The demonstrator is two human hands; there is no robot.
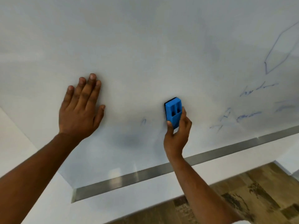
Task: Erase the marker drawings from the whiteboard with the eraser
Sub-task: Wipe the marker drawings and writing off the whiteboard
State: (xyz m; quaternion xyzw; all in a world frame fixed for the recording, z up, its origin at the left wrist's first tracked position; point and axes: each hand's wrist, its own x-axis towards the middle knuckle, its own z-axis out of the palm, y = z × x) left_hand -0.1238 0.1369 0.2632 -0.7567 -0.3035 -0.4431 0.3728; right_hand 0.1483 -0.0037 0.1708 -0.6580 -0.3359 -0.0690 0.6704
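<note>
The whiteboard (145, 46) fills most of the view. My right hand (177, 135) grips a blue eraser (173, 112) by its lower end and holds its dark pad against the board, low and right of centre. My left hand (80, 107) presses flat on the board with straight fingers, well to the left of the eraser. Blue marker drawings remain on the right: a hexagon outline (281, 50) and scribbled words (252, 104) below it. A small blue mark (143, 122) lies just left of the eraser. Grey smudges show where ink was wiped.
A metal frame strip (161, 169) runs along the board's bottom edge. A white wall (13, 143) surrounds the board on the left and below. Wood-pattern floor (242, 199) shows at the bottom right.
</note>
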